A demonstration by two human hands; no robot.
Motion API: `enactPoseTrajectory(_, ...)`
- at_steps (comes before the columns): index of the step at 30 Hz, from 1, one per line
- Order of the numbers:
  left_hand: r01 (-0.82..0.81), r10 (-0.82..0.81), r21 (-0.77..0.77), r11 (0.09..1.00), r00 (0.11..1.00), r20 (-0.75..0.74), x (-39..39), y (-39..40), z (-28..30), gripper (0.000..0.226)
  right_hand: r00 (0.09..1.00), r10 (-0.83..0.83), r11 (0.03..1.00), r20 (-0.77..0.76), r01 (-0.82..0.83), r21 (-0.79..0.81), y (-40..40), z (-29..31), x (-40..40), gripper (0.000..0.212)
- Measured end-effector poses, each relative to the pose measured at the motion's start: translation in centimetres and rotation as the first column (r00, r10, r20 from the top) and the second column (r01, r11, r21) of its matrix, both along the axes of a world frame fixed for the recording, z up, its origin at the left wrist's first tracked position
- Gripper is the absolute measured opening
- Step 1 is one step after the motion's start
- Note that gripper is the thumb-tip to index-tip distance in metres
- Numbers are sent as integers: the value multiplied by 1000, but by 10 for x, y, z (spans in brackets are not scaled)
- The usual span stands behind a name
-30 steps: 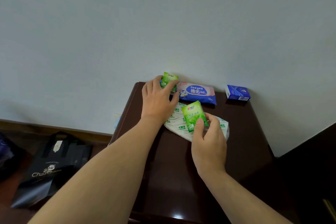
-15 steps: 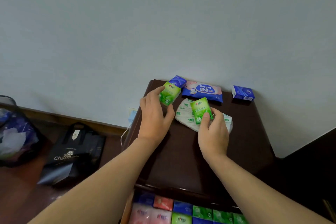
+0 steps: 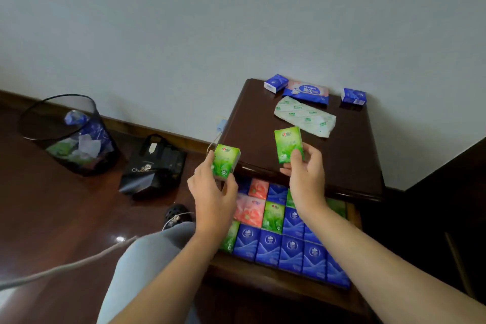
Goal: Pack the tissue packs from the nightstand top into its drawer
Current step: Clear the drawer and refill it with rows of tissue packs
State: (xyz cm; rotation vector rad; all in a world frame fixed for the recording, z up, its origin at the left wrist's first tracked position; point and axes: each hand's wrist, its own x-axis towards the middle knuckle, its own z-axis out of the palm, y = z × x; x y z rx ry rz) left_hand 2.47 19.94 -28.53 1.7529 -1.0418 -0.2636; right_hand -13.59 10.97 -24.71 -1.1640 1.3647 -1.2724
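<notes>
- Above the open drawer (image 3: 352,212) of the nightstand (image 3: 352,150), both hands hold one green tissue pack each, upright and clear of the drawer's contents.
- Left hand (image 3: 213,192): fingers and thumb grasp the left green pack (image 3: 225,163), which sits just off the nightstand's front left corner.
- Right hand (image 3: 306,176): fingers and thumb pinch the right green pack (image 3: 288,144) by its lower part, over the nightstand's front edge.
- Drawer, pulled out below the nightstand top: filled with rows of tissue packs, mostly blue (image 3: 292,250), with several pink (image 3: 249,212) and green ones (image 3: 273,217) toward its back and left.
- Nightstand top, rear edge near the wall: two small blue packs, one at the left (image 3: 275,83) and one at the right (image 3: 353,96), with a blue-and-pink wipes pack (image 3: 307,91) between them.
- Nightstand top, just in front of the wipes pack: a flat white-and-green wrapper (image 3: 305,116) lying at a slant.
- Floor to the left of the nightstand: a black bag (image 3: 153,166) and, farther left, a mesh wastebasket (image 3: 71,137) holding crumpled wrappers.
- Below the left forearm: a knee in grey fabric (image 3: 147,252).
</notes>
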Motion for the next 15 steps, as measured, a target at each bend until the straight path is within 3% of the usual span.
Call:
enactPoseTrajectory(2,-38,38,40,998,999,4,-1,22,-8,63,998,56,997,40,-58,50,39,-12,-5,20)
enactPoseTrajectory(5,-86,88,98,991,996,-12,-2,42,-14,61,989,143,978,46,-148,147,83,-35,-8,41)
enactPoseTrajectory(8,-69,72,133,989,997,-17,-4,57,-21,61,984,180,926,-3,-168,337,99,-56,2,35)
enactPoseTrajectory(11,-38,42,163,986,999,-22,-4,67,-31,62,993,92,863,74,-116,492,91,-70,20,28)
enactPoseTrajectory(15,-15,13,142,990,1000,13,-2,69,-38,62,998,-37,845,43,8,535,68,-81,44,28)
